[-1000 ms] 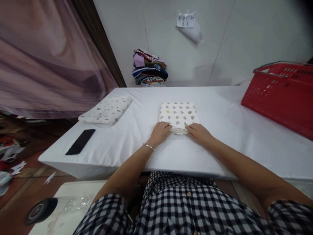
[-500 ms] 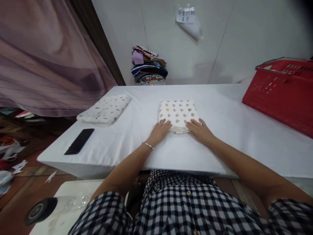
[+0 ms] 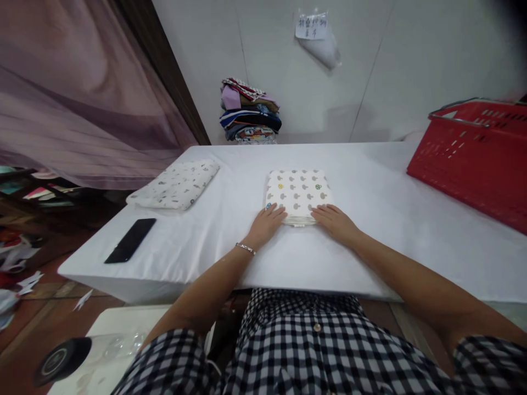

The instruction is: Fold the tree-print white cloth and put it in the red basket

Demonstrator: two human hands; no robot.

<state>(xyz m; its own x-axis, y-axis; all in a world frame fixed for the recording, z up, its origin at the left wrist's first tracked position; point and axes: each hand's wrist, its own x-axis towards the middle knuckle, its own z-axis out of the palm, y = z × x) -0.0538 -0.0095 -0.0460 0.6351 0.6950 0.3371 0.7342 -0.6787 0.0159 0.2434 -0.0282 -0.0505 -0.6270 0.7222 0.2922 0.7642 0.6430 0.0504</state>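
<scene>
A folded white cloth (image 3: 297, 189) with small grey tree-like prints, and a few coloured ones, lies in the middle of the table. Its near edge shows several stacked layers. My left hand (image 3: 267, 224) rests on the near left corner, fingers stretched forward, with a silver bracelet (image 3: 246, 248) at the wrist. On the near right corner lies my right hand (image 3: 335, 220), its fingers flat and pointing inward. Neither hand grips the cloth. Another folded white cloth (image 3: 175, 185) with dark little prints lies apart at the table's left side.
The table (image 3: 313, 258) has a white covering. A black phone (image 3: 130, 240) lies near its left edge, a red basket (image 3: 473, 164) stands at the right. Behind the table is a pile of folded fabrics (image 3: 250, 112). A clear bottle (image 3: 111, 348) lies on a white surface below left.
My right hand's fingers have drawn slightly nearer together and its thumb is no longer raised. The cloth stays in place; the whole view has shifted a little.
</scene>
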